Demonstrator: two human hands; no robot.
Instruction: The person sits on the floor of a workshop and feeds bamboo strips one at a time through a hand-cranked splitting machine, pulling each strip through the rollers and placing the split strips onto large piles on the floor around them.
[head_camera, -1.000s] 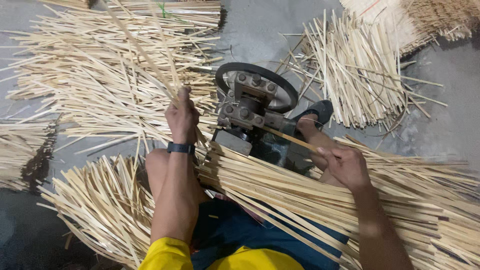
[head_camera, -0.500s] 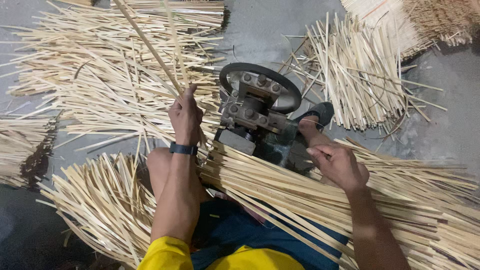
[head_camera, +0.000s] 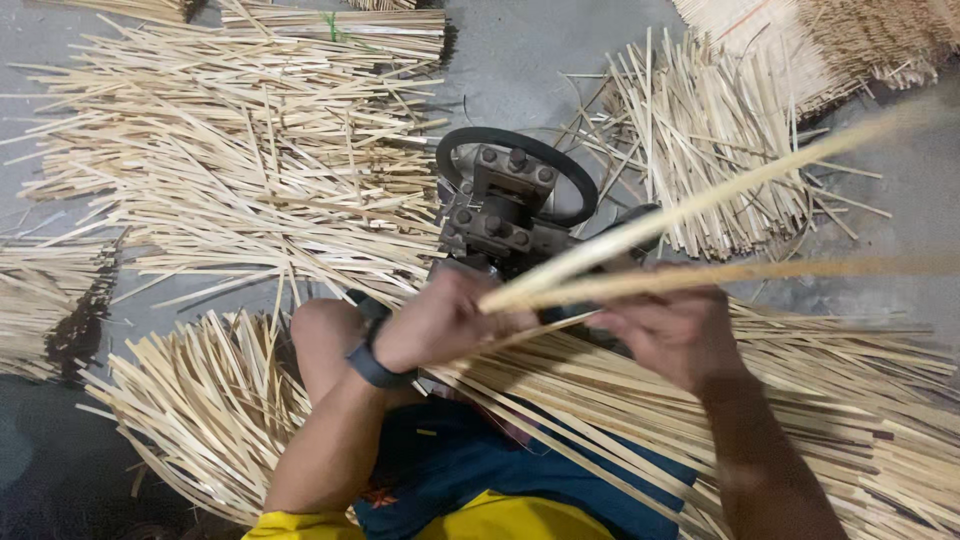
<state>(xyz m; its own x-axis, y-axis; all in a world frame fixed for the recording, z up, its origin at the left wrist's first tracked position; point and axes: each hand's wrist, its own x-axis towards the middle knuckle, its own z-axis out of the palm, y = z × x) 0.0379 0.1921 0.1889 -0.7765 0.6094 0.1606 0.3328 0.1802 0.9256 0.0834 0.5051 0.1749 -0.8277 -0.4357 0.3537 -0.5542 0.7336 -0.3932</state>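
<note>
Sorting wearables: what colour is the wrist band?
Dark, near black, band on the left wrist; head view.

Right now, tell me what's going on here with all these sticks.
A person sits on the floor behind a small dark metal machine with a round wheel. The left hand and the right hand are close together, just in front of the machine, gripping long pale bamboo strips that stretch up and to the right, blurred. A long bundle of strips lies across the lap. Loose heaps of short cut strips cover the grey floor all round.
</note>
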